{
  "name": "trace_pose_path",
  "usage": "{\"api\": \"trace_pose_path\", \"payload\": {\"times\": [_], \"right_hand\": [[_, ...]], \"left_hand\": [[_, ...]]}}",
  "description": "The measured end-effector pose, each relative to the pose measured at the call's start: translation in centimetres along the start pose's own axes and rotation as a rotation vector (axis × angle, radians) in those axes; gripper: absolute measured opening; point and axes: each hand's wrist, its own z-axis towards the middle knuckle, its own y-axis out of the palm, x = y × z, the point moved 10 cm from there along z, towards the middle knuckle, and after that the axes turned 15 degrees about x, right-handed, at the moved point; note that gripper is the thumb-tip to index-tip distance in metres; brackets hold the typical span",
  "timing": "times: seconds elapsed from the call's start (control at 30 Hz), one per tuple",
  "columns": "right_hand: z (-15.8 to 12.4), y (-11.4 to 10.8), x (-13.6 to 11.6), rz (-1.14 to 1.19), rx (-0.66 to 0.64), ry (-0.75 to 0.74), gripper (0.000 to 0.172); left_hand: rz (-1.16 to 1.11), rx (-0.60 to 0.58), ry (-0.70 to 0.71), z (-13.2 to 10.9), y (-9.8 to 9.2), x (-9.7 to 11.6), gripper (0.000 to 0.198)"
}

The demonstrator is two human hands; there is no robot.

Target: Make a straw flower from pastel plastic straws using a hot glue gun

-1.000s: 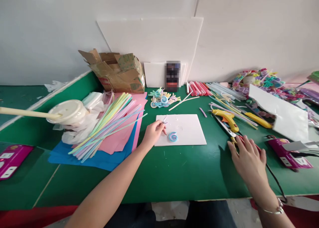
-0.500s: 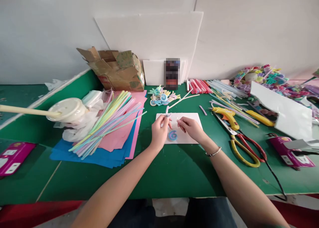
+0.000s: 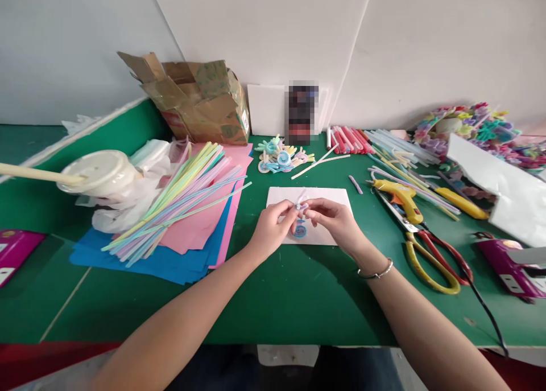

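Note:
Over a white board (image 3: 277,195), my left hand (image 3: 276,223) pinches a short pale lilac pipe cleaner (image 3: 302,197), bent, with its end sticking up between the fingers. My right hand (image 3: 335,217) meets it there, fingertips closed around the lilac piece from the right. Partly behind the fingers, a blue and lilac spiral coil (image 3: 300,230) lies on the board. Just beyond the board sits a small heap of pastel coiled pieces (image 3: 281,159). To the right, a short lilac pipe cleaner piece (image 3: 355,184) rests on the green table.
On the left, pastel pipe cleaners (image 3: 179,203) lie across pink and blue sheets (image 3: 145,261), near a lidded tub (image 3: 100,173) and a cardboard box (image 3: 200,103). Pliers-like cutters (image 3: 433,260), a yellow glue gun (image 3: 401,197) with its cord, and a magenta power strip (image 3: 514,266) stand on the right.
My hands have come together, the right fingers now reaching the lilac piece that the left holds. The left fingers have turned inward. The camera view has shifted slightly.

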Motion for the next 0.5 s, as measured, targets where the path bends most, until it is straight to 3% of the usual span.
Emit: {"api": "trace_pose_path", "payload": {"times": [0.17, 0.37, 0.5], "right_hand": [[-0.1, -0.4, -0.3, 0.004, 0.024, -0.007, 0.024], [0.0, -0.9, -0.4, 0.004, 0.074, 0.019, 0.029], [-0.1, -0.6, -0.3, 0.009, 0.059, 0.031, 0.030]], "left_hand": [[0.019, -0.179, 0.032, -0.7, 1.9, 0.4, 0.036], [0.116, -0.073, 0.058, -0.3, 0.8, 0.5, 0.032], [0.160, -0.071, 0.115, -0.3, 0.9, 0.8, 0.029]]}}
